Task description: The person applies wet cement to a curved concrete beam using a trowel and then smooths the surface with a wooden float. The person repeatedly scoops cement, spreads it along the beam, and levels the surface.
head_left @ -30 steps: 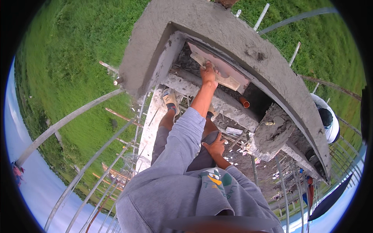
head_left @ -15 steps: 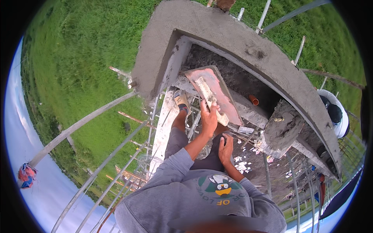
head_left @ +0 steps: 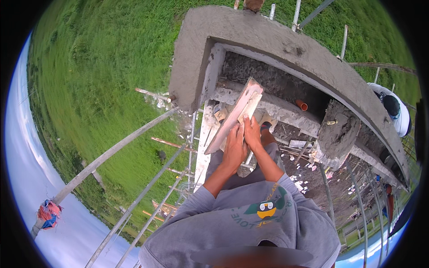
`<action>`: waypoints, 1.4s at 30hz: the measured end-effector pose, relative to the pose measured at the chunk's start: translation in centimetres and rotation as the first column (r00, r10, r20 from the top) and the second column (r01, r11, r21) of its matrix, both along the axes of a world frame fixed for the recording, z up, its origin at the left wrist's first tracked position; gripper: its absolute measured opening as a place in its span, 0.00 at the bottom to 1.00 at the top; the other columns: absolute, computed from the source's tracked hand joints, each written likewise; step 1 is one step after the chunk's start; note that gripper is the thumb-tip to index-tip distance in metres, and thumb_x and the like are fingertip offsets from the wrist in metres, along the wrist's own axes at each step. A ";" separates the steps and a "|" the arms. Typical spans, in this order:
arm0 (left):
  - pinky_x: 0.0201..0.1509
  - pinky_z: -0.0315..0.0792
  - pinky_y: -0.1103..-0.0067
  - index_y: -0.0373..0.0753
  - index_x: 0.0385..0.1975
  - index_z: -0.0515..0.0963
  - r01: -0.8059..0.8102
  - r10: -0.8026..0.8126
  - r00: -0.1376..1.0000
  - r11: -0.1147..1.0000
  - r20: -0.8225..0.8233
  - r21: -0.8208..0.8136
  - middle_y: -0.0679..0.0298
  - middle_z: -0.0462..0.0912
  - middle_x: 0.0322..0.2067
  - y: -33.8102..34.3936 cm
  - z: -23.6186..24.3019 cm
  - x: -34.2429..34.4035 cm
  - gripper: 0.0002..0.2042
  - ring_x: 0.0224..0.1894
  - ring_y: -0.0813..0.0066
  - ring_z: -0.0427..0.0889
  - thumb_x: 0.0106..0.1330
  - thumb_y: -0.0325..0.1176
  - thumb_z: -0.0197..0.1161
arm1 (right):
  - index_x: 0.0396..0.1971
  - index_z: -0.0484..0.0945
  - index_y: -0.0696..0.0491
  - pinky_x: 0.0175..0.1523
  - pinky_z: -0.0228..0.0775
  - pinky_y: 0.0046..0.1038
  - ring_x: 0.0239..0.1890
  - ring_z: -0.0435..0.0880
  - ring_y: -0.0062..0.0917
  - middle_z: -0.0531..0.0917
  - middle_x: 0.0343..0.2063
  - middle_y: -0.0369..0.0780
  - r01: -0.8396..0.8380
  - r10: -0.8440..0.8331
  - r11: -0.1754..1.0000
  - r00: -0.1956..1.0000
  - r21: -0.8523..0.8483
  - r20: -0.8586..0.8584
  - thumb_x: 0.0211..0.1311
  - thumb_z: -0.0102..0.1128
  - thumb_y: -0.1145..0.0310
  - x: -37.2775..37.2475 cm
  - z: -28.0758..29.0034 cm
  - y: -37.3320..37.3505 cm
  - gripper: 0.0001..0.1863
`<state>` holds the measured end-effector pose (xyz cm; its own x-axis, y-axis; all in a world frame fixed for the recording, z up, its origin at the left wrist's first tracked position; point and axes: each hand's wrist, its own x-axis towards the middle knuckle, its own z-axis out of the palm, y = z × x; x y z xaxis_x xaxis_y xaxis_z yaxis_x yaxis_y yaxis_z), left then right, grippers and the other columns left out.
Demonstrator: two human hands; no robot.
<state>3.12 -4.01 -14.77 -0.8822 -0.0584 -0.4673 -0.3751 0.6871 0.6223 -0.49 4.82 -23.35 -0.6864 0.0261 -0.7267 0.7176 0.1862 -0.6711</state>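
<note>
A plastering float [head_left: 236,117], a flat pinkish board with a pale handle, is tilted up on its edge in front of my knees. My left hand [head_left: 233,151] is wrapped round the lower part of the handle. Right beside it, my right hand [head_left: 253,135] has its fingers against the handle too; how firmly they close is partly hidden. Beyond the float, a wet grey mortar ledge [head_left: 263,33] bends round a corner and runs to the right. A heap of wet mortar on a board [head_left: 338,129] lies to the right.
An orange pipe end [head_left: 302,105] sticks out of the dark recess behind the ledge. Metal scaffold poles [head_left: 116,138] run along the left, and others stand at the lower right. A white bucket [head_left: 401,114] stands at the far right. Grass lies far below.
The float has turned from lying face-up to standing on edge, nearer my body. My right hand has come up from my knee to the float's handle.
</note>
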 end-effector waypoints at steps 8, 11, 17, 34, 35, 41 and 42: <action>0.39 0.83 0.66 0.30 0.53 0.74 0.665 -0.648 0.732 0.611 0.210 -0.429 0.46 0.79 0.44 -6.6 12.0 -9.4 0.17 0.41 0.50 0.88 0.65 0.25 0.59 | 0.53 0.77 0.56 0.43 0.75 0.26 0.38 0.85 0.23 0.86 0.39 0.40 0.404 -0.207 0.702 0.904 -0.586 0.375 0.81 0.44 0.46 1.1 7.4 -2.6 0.26; 0.34 0.84 0.68 0.28 0.46 0.76 0.788 -0.789 0.531 0.326 0.308 -0.522 0.47 0.83 0.36 -7.6 14.3 -14.6 0.11 0.34 0.52 0.89 0.65 0.24 0.58 | 0.57 0.76 0.56 0.49 0.77 0.32 0.40 0.88 0.32 0.89 0.37 0.44 0.026 -0.020 0.899 1.000 -0.437 0.018 0.79 0.45 0.43 5.2 5.8 1.2 0.29; 0.31 0.83 0.63 0.31 0.36 0.78 0.834 -0.826 0.401 0.151 0.395 -0.531 0.49 0.84 0.24 -8.1 11.4 -24.3 0.06 0.30 0.51 0.89 0.69 0.27 0.55 | 0.76 0.57 0.42 0.66 0.70 0.49 0.67 0.72 0.52 0.64 0.71 0.52 -0.625 0.367 0.606 0.769 0.493 0.524 0.52 0.75 0.39 15.1 -3.6 11.5 0.55; 0.39 0.80 0.57 0.32 0.39 0.78 0.829 -0.653 0.464 0.082 0.598 -0.554 0.47 0.85 0.30 -8.0 7.7 -28.5 0.08 0.36 0.46 0.87 0.71 0.27 0.51 | 0.75 0.61 0.42 0.65 0.74 0.47 0.68 0.70 0.55 0.64 0.71 0.50 -0.542 0.238 0.707 0.788 0.455 0.568 0.49 0.78 0.44 16.9 -10.1 13.6 0.53; 0.39 0.80 0.57 0.32 0.38 0.78 0.829 -0.660 0.463 0.085 0.592 -0.554 0.47 0.84 0.29 -8.0 7.4 -28.5 0.08 0.36 0.46 0.87 0.71 0.26 0.51 | 0.75 0.61 0.42 0.65 0.74 0.47 0.68 0.70 0.55 0.64 0.71 0.50 -0.541 0.237 0.707 0.788 0.456 0.569 0.49 0.78 0.44 16.7 -10.1 13.6 0.53; 0.40 0.81 0.57 0.30 0.36 0.79 0.850 -0.718 0.415 0.087 0.559 -0.519 0.46 0.85 0.32 -8.2 4.5 -28.7 0.09 0.38 0.45 0.87 0.69 0.25 0.51 | 0.73 0.63 0.42 0.65 0.74 0.47 0.67 0.71 0.55 0.65 0.70 0.50 -0.549 0.238 0.704 0.780 0.450 0.579 0.48 0.78 0.45 16.0 -9.6 13.8 0.52; 0.40 0.81 0.57 0.30 0.36 0.80 0.857 -0.712 0.407 0.081 0.572 -0.509 0.46 0.86 0.32 -8.3 3.8 -28.8 0.09 0.38 0.45 0.87 0.69 0.25 0.51 | 0.73 0.63 0.43 0.65 0.74 0.47 0.67 0.71 0.55 0.65 0.70 0.51 -0.545 0.238 0.706 0.783 0.451 0.574 0.48 0.78 0.45 15.9 -9.6 13.8 0.52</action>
<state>-25.68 -12.29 -11.00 -0.5572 0.2971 -0.7754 0.6326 0.7567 -0.1647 15.41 18.65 -32.90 -0.3356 0.3391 -0.8788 0.6605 0.7499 0.0371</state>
